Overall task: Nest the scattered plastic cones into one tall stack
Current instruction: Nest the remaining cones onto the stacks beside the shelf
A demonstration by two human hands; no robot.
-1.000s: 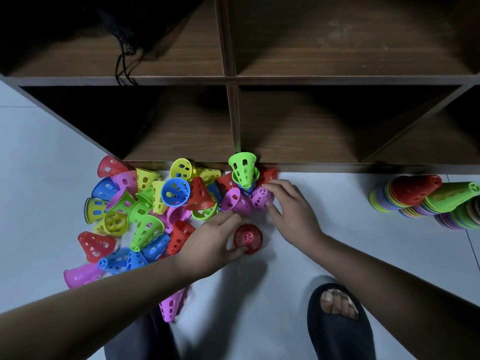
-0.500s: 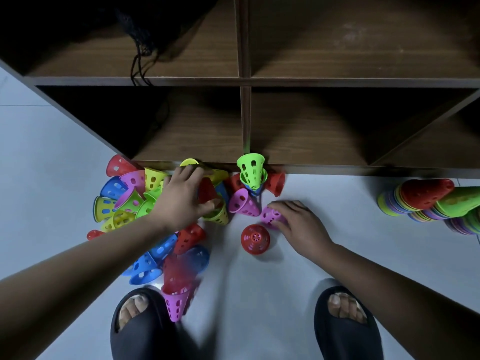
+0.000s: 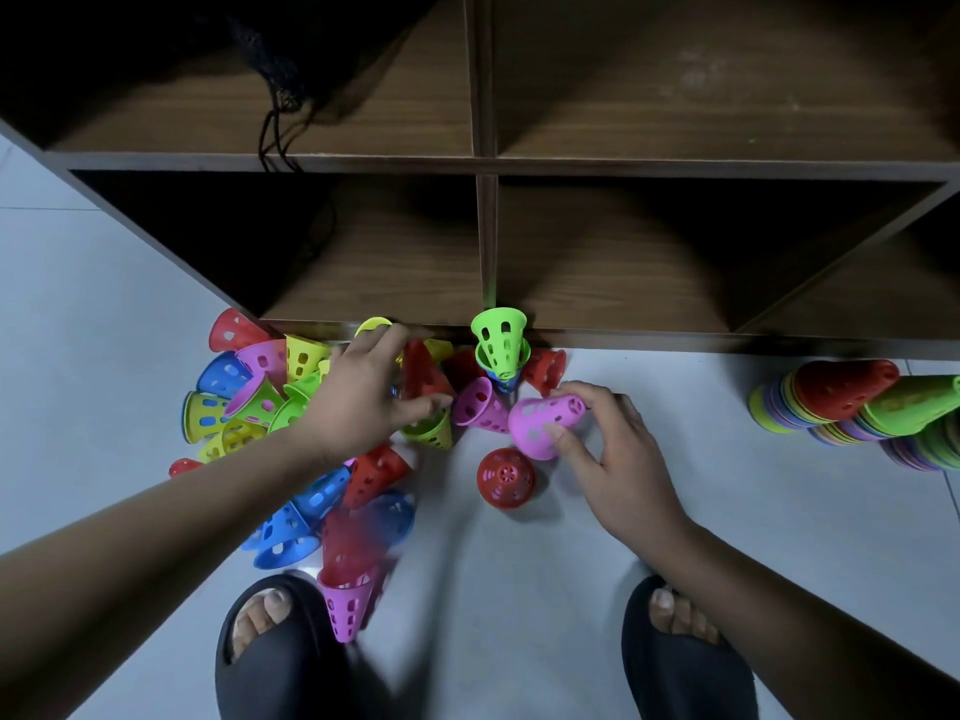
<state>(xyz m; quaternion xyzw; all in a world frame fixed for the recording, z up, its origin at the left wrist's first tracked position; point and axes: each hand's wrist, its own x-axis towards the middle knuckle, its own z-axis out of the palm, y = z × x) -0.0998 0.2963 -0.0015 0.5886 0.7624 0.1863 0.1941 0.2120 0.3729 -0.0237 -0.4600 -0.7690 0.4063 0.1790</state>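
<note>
The right hand [image 3: 618,459] pinches a pink cone [image 3: 545,423] near the red cone [image 3: 505,478] standing on the floor (the stack's base, I judge). The left hand [image 3: 358,397] reaches into the pile [image 3: 249,402]; whether it grips anything I cannot tell. Most cones lie loose.

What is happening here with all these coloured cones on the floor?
A person is gathering plastic cones on the floor before a wooden shelf unit. The right hand holds a pink cone close to a red cone that stands upright on the floor. The left hand reaches into the scattered pile; whether it grips one yet is unclear. Nested stacks lie on their sides at the right.
</note>
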